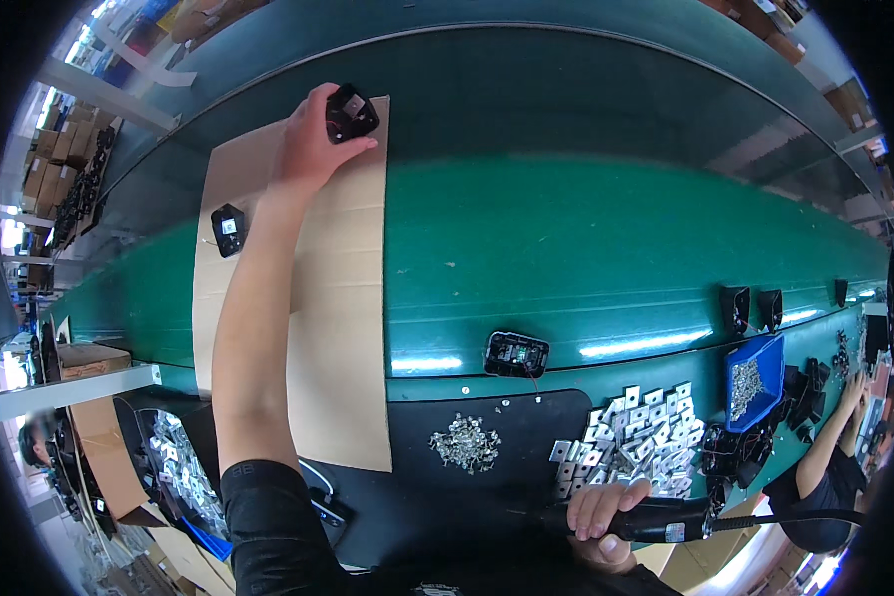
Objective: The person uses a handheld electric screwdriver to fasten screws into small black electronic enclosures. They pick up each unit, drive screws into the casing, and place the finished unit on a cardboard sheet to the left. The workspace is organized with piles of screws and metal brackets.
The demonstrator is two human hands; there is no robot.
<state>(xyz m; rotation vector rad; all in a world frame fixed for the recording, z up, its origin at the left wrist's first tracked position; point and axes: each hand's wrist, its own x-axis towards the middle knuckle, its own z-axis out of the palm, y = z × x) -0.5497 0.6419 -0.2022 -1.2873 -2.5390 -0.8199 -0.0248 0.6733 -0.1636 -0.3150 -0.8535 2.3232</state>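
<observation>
One hollow black housing (353, 115) clamped in left hand (311, 141) over creased cardboard (338, 308); cylindrical tool (661, 521) wrapped in right hand (594, 513).

Wide fisheye view from the head, down over both hands (313, 144)

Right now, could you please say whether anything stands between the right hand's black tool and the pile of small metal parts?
Nothing visible does: bare black mat lies between the black tool in the right hand and the small metal parts; the silvery plates lie right of that pile.
</observation>
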